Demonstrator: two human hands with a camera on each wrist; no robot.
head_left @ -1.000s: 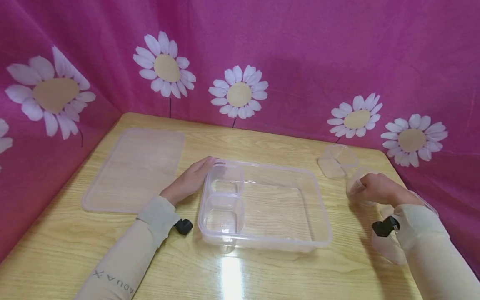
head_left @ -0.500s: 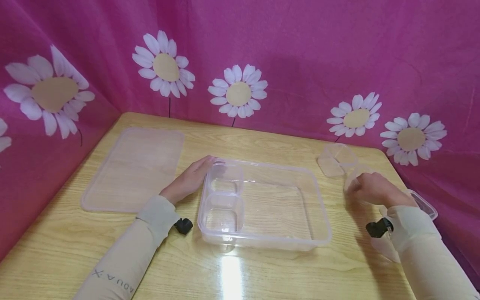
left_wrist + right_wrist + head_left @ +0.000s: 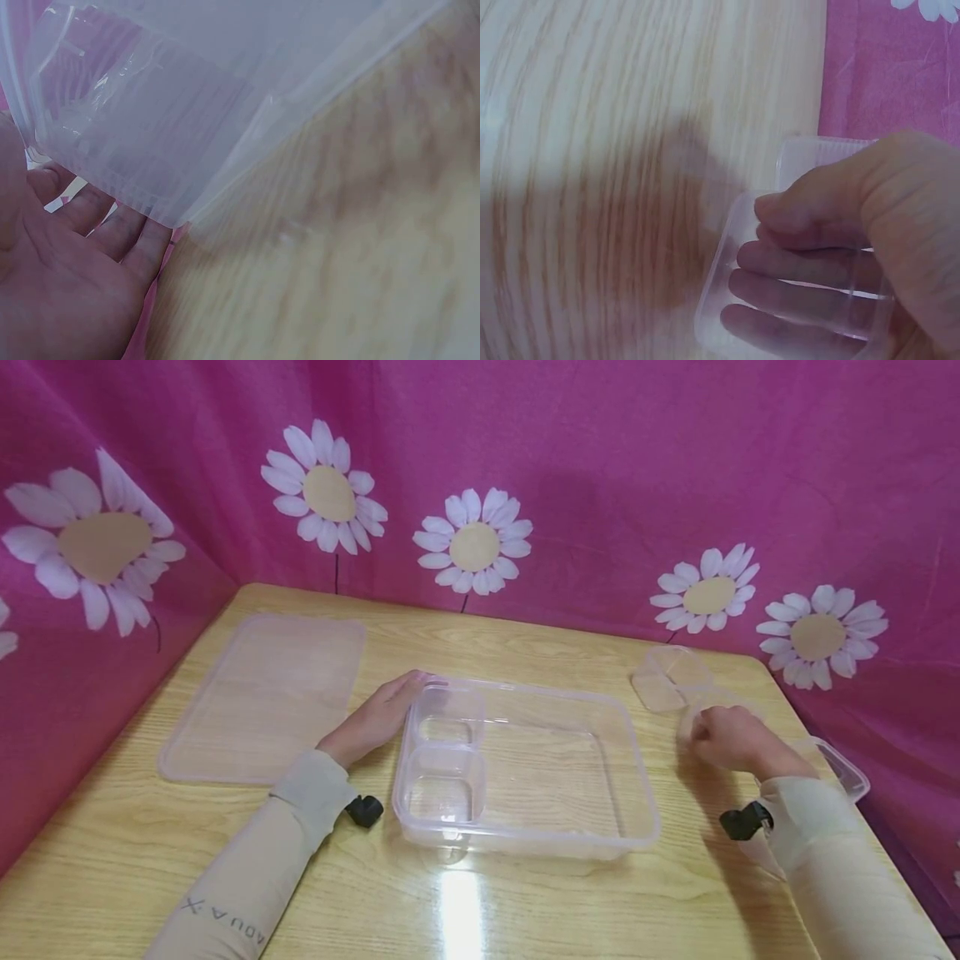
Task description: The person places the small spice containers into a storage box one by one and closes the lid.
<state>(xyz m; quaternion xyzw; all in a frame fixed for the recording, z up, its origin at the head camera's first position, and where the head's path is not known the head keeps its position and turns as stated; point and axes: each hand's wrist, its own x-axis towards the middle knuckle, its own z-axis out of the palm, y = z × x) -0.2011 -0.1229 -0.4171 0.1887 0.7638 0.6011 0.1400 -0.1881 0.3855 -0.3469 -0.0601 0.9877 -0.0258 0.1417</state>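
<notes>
A large clear rectangular food container (image 3: 649,777) stands in the middle of the wooden table. Two small clear cups, a near one (image 3: 442,787) and a far one (image 3: 448,714), sit side by side along its left inner wall. My left hand (image 3: 378,718) rests at the container's far left corner; in the left wrist view its extended fingers (image 3: 112,229) lie against the outer wall. At the right, my right hand (image 3: 731,742) holds a small clear container (image 3: 718,292) between thumb and fingers, close over the table. The fingers show through its clear wall.
A large clear lid (image 3: 262,702) lies flat on the left. Another small clear cup (image 3: 671,678) stands at the back right. A small lid (image 3: 843,768) overhangs the right table edge, and a clear piece (image 3: 761,856) is partly hidden under the right wrist. Pink flowered cloth (image 3: 585,510) hangs behind.
My right hand has moved slightly left with the small container, uncovering more of the small lid at the table edge. My left hand and the large container stay put.
</notes>
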